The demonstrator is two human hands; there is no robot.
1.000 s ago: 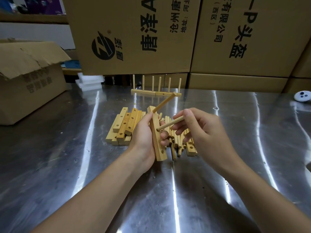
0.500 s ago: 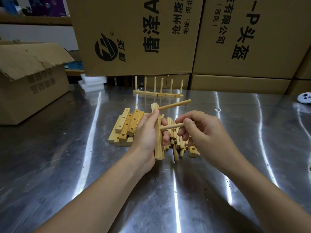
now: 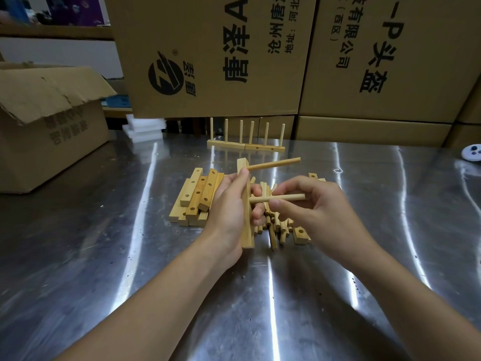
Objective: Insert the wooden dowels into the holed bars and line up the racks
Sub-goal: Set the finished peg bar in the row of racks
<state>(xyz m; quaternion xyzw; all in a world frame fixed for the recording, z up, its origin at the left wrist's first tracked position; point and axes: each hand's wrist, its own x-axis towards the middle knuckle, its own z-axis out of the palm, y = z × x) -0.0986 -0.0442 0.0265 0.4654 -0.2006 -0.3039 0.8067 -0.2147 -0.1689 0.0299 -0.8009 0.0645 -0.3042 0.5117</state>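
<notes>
**Second dowel meeting a hand-held bar**

The left hand [image 3: 229, 212] is gripping a holed bar [image 3: 246, 230] above the steel table [image 3: 104, 256], with the thumb lying along the bar's near face and the fingers curling round from behind. The bar is standing nearly upright, its top tipping slightly away. One dowel [image 3: 273, 164] is sitting in the hole near the bar's top and sticking out to the right. The right hand [image 3: 320, 207] is pinching a second dowel [image 3: 291, 197] between thumb and fingertips and holding it level. Its left end is touching the bar's side at mid-height, but whether it is entering a hole cannot be told.

Behind the left hand, a stack of holed bars [image 3: 197, 196] is lying on the table. Below and behind the hands, loose dowels [image 3: 273, 227] are lying in a heap. One spare bar [image 3: 300, 234] is resting at the heap's right edge. Farther back, two finished racks [image 3: 246, 146] are standing end to end, touching, with six dowels pointing up from them.

Printed cardboard cartons [image 3: 208, 56] are standing in a wall along the table's far side, and an open cardboard box [image 3: 46, 121] is sitting at the left. White foam pieces [image 3: 144, 127] are lying between them, and a small white device [image 3: 472, 152] is resting at the right edge.
</notes>
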